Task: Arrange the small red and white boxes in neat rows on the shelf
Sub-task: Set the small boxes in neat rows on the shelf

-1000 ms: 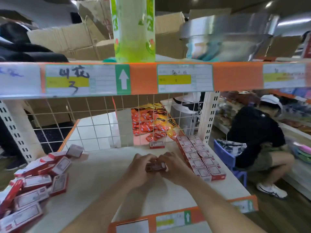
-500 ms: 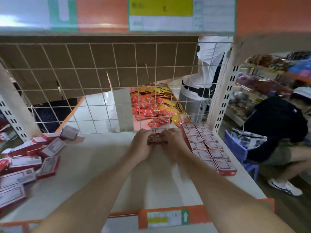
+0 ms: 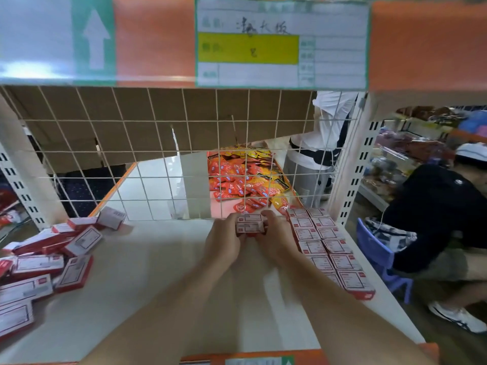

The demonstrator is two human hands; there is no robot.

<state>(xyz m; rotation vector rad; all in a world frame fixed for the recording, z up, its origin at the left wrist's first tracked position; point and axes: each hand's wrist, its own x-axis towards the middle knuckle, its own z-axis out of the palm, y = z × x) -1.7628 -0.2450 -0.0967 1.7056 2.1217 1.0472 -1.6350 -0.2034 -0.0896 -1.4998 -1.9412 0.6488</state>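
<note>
Both hands reach to the back of the white shelf [image 3: 163,280], close to the wire mesh. My left hand [image 3: 223,242] and my right hand [image 3: 274,239] grip a small red and white box [image 3: 249,228] between them from either side; a second box [image 3: 249,218] lies just behind it against the mesh. Two neat rows of the same boxes [image 3: 326,248] run along the shelf's right side, right of my right hand. A loose heap of boxes [image 3: 44,267] lies at the left edge.
The wire mesh back panel [image 3: 147,164] closes off the rear. Behind it lie orange and red snack packets [image 3: 245,177]. The upper shelf's orange edge with labels [image 3: 282,43] hangs overhead. A person in black [image 3: 437,219] crouches in the aisle at right.
My hands have carried the box from mid-shelf forward to the back, up to the box by the mesh. The camera has dipped lower and closer under the upper shelf.
</note>
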